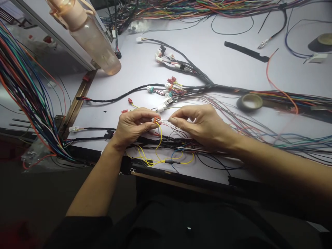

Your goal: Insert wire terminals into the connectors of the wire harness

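Pinched between the thumb and fingers of my left hand (136,126) is a small orange and white connector (156,120), from which a yellow wire (161,135) and a few thin pale wires come out. Just to its right, my right hand (199,122) pinches a thin pale wire (164,120) whose metal tip points at the connector. Whether the tip touches the connector is too small to tell. Behind my hands lies a black-taped wire harness (225,89) with several white connectors (167,102) and red connectors (172,80) on its branches.
A water bottle (95,41) stands at the back left beside a white panel. Loose coloured wires (28,90) hang at the left, and more bundles (192,8) run along the back. A tape roll (249,102) and a flat black strip (246,52) lie at the right.
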The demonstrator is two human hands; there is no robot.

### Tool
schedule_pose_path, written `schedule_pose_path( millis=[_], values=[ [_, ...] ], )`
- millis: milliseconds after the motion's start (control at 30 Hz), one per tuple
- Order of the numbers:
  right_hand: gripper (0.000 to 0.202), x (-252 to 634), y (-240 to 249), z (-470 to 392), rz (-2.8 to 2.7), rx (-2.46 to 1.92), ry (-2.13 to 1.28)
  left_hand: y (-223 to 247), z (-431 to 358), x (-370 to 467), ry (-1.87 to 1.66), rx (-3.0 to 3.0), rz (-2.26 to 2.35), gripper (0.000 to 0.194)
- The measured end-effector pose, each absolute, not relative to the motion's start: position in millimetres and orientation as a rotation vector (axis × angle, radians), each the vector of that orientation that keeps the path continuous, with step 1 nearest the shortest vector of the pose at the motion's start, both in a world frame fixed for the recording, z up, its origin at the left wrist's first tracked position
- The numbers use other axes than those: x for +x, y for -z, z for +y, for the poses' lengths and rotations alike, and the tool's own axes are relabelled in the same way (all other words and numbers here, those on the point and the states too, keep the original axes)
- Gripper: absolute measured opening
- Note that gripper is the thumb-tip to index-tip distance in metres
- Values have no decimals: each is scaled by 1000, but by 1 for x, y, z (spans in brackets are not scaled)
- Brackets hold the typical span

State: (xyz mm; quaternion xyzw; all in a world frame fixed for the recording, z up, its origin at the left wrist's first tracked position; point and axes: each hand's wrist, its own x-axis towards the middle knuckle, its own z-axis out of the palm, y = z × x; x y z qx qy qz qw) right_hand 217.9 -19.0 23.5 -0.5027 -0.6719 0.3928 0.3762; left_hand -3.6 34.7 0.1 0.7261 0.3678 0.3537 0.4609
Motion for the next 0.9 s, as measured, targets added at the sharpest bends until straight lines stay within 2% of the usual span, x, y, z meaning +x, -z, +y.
schedule_pose_path(
  millis=[533,900],
  values=[
    [19,208,-22,-23,-1871,-1259,-769,1,35,-6,-978,2019,759,21],
    [20,213,-38,-19,-1989,-1364,-901,0,34,-7,-957,2099,759,19]
  ],
)
